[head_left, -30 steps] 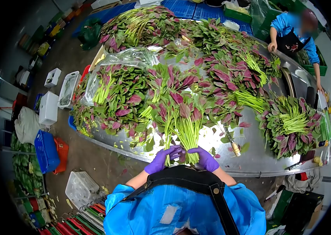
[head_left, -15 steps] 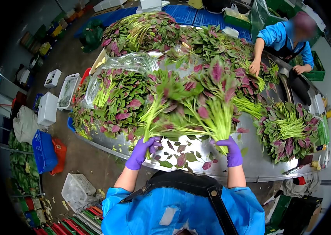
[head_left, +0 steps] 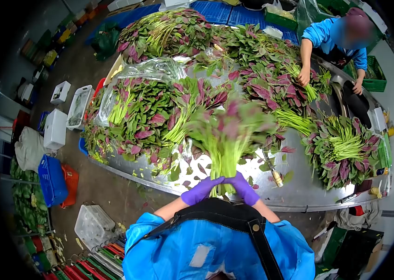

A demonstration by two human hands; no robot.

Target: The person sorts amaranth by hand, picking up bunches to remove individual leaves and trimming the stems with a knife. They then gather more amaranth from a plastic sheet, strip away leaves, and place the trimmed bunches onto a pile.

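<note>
My left hand [head_left: 202, 190] and my right hand [head_left: 242, 187], both in purple gloves, meet close to my apron. Together they are closed around the lower stems of a bunch of amaranth greens [head_left: 225, 161]. It stands upright, stems down, its green and purple leaves smeared by motion. Beneath it, loose leaves lie scattered on the metal table [head_left: 295, 186]. A tool with a pale wooden handle [head_left: 277, 178], its far end thin and dark, lies right of the bunch. Another amaranth bunch [head_left: 183, 116] rests just beyond on the left.
Amaranth heaps [head_left: 164, 35] cover the table's far side; a stacked pile [head_left: 346, 144] sits at the right. Clear plastic film [head_left: 152, 70] lies at the left. A co-worker in blue [head_left: 320, 35] reaches over greens at the far right. Blue crate [head_left: 52, 179] and white boxes stand left.
My hands, formerly apart with a bunch in each, have come together near my body, merging the stems. The wooden-handled tool now shows on the table. The co-worker's other hand has lowered slightly.
</note>
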